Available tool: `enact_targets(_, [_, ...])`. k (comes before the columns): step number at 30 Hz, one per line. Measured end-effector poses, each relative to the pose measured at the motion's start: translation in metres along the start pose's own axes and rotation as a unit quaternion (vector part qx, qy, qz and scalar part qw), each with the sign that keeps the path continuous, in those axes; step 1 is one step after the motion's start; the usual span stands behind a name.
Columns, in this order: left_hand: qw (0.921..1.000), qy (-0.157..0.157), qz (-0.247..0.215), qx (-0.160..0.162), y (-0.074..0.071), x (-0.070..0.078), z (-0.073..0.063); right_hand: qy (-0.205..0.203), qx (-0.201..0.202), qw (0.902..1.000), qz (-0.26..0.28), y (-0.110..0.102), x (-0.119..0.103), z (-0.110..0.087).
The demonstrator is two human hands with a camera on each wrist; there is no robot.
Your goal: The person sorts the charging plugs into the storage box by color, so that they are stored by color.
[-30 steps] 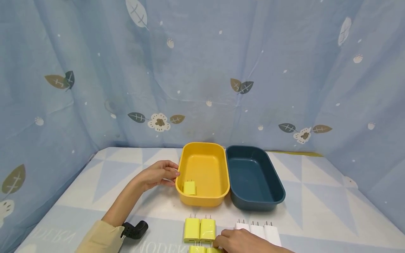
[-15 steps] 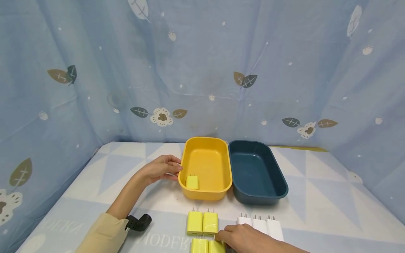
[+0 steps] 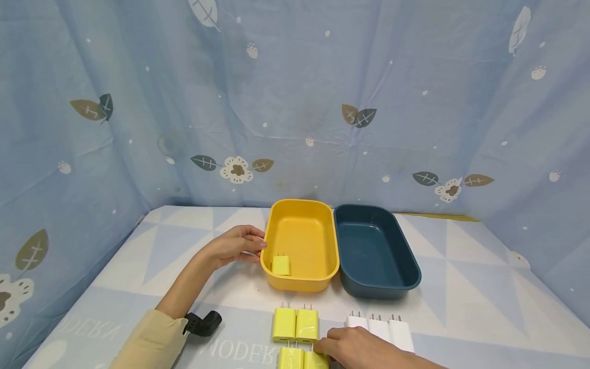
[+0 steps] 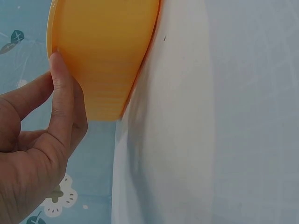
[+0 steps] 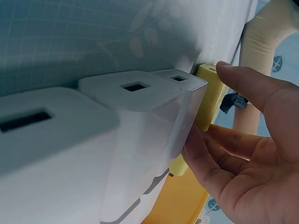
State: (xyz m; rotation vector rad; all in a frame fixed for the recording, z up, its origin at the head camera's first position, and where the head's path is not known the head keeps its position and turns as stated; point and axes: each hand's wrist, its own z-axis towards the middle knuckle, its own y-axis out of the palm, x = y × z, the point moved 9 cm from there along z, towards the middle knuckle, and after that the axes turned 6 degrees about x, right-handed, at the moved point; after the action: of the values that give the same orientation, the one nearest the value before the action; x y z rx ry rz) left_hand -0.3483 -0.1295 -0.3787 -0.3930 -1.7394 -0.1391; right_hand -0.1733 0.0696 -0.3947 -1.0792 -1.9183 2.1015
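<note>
My left hand (image 3: pixel 237 245) holds the left rim of the yellow bin (image 3: pixel 301 285), thumb tip at the rim and fingers along the outer wall, as the left wrist view also shows. One yellow USB charger (image 3: pixel 280 265) stands inside that bin. At the bottom of the head view, my right hand (image 3: pixel 355 347) pinches a yellow charger (image 5: pixel 210 100) by its sides between thumb and fingers. Next to it lies another yellow charger (image 3: pixel 291 358). Two more yellow chargers, one on the left (image 3: pixel 284 325) and one on the right (image 3: pixel 307 326), lie just beyond, prongs pointing away.
A dark blue bin (image 3: pixel 375 293) stands against the yellow bin's right side. Three white chargers (image 3: pixel 401 334) sit in a row beside my right hand, partly covered by it. A patterned curtain (image 3: pixel 295 102) rises behind the table. A black strap mount (image 3: pixel 203 324) is on my left wrist.
The head view has tilted slightly downward, so the table appears higher. Both hands stay about where they were, the left at the bin rim, the right at the yellow charger.
</note>
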Motion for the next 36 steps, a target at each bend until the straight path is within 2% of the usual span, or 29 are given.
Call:
enact_targets(3, [1.0000, 0.001, -0.002, -0.001, 0.000, 0.001, 0.000, 0.002, 0.002, 1.0000, 0.008, 0.001, 0.003, 0.000])
enact_targets(8, [1.0000, 0.001, 0.002, -0.001, 0.000, 0.001, 0.000, -0.032, 0.033, 0.9989, 0.008, 0.023, 0.031, -0.001])
enact_targets(15, [1.0000, -0.004, 0.005, 0.004, -0.001, 0.001, 0.001, 0.017, 0.016, 0.9991, 0.035, 0.019, 0.034, -0.003])
enact_targets(22, [1.0000, -0.002, 0.003, 0.001, 0.001, 0.000, -0.001, 0.000, 0.022, 0.9985, 0.051, 0.032, 0.053, -0.004])
enact_targets(27, [1.0000, 0.000, 0.002, 0.001, 0.000, 0.000, -0.002, -0.011, 0.031, 0.9977, 0.059, 0.016, 0.039, -0.009])
enact_targets(32, [1.0000, -0.001, 0.003, 0.003, 0.000, 0.000, -0.001, 0.014, 0.022, 0.9967, 0.077, -0.014, 0.010, -0.013])
enact_targets(36, [1.0000, -0.003, 0.003, 0.004, 0.000, 0.000, -0.001, 0.040, 0.028, 0.9923, 0.114, -0.036, -0.006, -0.015])
